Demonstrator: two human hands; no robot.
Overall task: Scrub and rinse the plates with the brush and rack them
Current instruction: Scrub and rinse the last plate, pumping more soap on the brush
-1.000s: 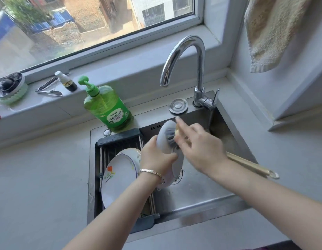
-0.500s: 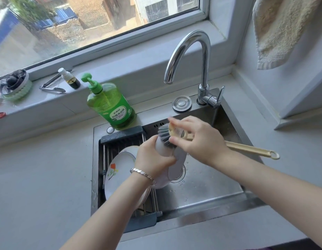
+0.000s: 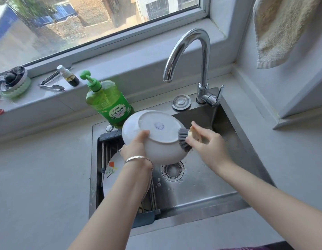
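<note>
White plate (image 3: 156, 139): held tilted above the sink (image 3: 201, 184), underside toward the camera, blue maker's mark at the centre of the foot ring; left hand (image 3: 136, 147) grips its left edge. Brush (image 3: 183, 141): grey bristles, pale head, bristles touching the plate's right underside rim; right hand (image 3: 209, 143) grips it. Second plate (image 3: 111, 170): white with a red flower motif, leaning in the rack (image 3: 109, 137), a dark-framed, metal-rod unit spanning the sink's left side.

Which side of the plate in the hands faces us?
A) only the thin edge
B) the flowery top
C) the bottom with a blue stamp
C: the white plate, gripped by the left hand, shows its foot ring and blue stamp, with the brush against its rim.
</note>
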